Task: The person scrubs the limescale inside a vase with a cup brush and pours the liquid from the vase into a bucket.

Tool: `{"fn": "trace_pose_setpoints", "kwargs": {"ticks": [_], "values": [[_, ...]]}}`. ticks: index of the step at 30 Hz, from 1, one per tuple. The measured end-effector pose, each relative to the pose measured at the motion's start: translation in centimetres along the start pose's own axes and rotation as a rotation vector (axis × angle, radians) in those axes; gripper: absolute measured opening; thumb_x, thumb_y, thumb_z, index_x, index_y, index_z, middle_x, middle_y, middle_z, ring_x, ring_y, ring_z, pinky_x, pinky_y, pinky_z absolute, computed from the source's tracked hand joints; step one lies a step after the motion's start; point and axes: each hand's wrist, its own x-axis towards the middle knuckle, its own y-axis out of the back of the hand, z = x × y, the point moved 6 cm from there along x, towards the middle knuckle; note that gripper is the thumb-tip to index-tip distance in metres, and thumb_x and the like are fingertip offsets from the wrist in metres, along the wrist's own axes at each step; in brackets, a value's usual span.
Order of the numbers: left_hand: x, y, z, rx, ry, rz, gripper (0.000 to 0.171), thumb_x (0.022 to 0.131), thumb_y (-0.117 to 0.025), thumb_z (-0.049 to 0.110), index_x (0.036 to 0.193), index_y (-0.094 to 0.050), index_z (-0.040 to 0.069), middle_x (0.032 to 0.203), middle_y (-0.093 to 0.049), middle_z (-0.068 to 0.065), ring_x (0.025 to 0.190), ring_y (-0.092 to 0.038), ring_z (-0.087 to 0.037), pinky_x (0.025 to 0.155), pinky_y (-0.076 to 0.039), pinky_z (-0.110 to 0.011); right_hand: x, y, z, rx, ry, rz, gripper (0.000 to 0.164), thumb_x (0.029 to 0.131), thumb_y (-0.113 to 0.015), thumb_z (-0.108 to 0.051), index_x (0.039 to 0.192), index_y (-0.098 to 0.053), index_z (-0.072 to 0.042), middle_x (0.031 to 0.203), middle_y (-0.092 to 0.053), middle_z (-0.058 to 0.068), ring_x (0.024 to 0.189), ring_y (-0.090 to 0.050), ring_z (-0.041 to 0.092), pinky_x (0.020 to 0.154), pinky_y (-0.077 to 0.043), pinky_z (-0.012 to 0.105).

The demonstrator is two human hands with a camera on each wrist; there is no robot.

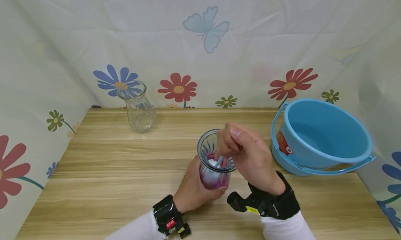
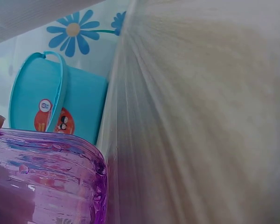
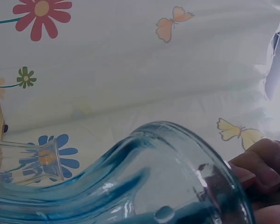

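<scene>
A ribbed glass vase [image 1: 214,177], bluish at its flared rim and purple-pink toward its base, stands tilted near the table's middle. My left hand [image 1: 195,188] wraps around its lower body from the left. Above its mouth, my right hand [image 1: 250,156] grips a brush [image 1: 220,162] whose light blue handle runs down into the vase; a white head shows inside. Most of the handle is hidden by the fist. The left wrist view has the pink base [image 2: 51,175] up close. In the right wrist view, the blue rim [image 3: 177,140] stands beside the curled right fingers [image 3: 263,168].
On the right sits a light blue bucket [image 1: 294,142], its handle lowered over the front. A second, clear glass vase [image 1: 141,116] stands at the back left of the wooden table [image 1: 103,177]. Flower-printed sheeting [image 1: 150,31] closes off the back and sides.
</scene>
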Motion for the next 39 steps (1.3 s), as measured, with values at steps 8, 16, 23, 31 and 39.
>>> {"fn": "trace_pose_setpoints", "kwargs": {"ticks": [8,16,23,31,39], "values": [[-0.03,-0.02,-0.14,0.003,0.02,0.0,0.103,0.072,-0.094,0.035,0.153,-0.031,0.03,0.142,-0.05,0.009,0.125,-0.055,-0.013,0.104,-0.052,-0.039,0.0,0.17,0.15,0.017,-0.008,-0.004,0.035,0.109,-0.02,-0.009,0.076,-0.032,-0.01,0.068,-0.029,0.002,0.058,-0.032,0.022,0.056,-0.032,0.036],[0.02,-0.04,-0.11,-0.015,0.002,-0.002,0.103,0.072,-0.094,0.032,0.153,-0.03,0.031,0.143,-0.049,0.008,0.126,-0.054,-0.014,0.105,-0.052,-0.038,-0.04,0.11,0.18,0.001,0.003,-0.025,0.035,0.107,-0.019,-0.004,0.075,-0.032,-0.009,0.067,-0.03,0.003,0.057,-0.033,0.023,0.055,-0.033,0.035],[0.02,-0.01,-0.05,-0.008,-0.002,-0.009,0.103,0.073,-0.094,0.032,0.152,-0.028,0.036,0.143,-0.047,0.01,0.128,-0.052,-0.013,0.107,-0.051,-0.04,-0.09,-0.15,0.19,-0.03,-0.003,-0.061,0.035,0.104,-0.019,0.0,0.074,-0.033,-0.01,0.066,-0.031,0.002,0.057,-0.035,0.019,0.056,-0.034,0.034],[0.05,0.05,0.09,-0.013,-0.026,-0.003,0.103,0.074,-0.093,0.032,0.153,-0.028,0.035,0.143,-0.048,0.008,0.127,-0.053,-0.015,0.106,-0.052,-0.039,-0.15,0.07,0.33,-0.021,-0.034,-0.04,0.035,0.105,-0.018,-0.003,0.075,-0.033,-0.011,0.067,-0.031,0.003,0.058,-0.035,0.022,0.058,-0.036,0.036],[0.05,-0.04,-0.17,-0.032,0.022,-0.018,0.106,0.072,-0.095,0.031,0.154,-0.028,0.032,0.145,-0.047,0.011,0.128,-0.053,-0.013,0.107,-0.051,-0.04,0.07,0.34,0.11,0.037,0.02,0.02,0.036,0.11,-0.021,-0.013,0.076,-0.032,-0.01,0.067,-0.029,0.002,0.057,-0.033,0.021,0.055,-0.03,0.036]]}}
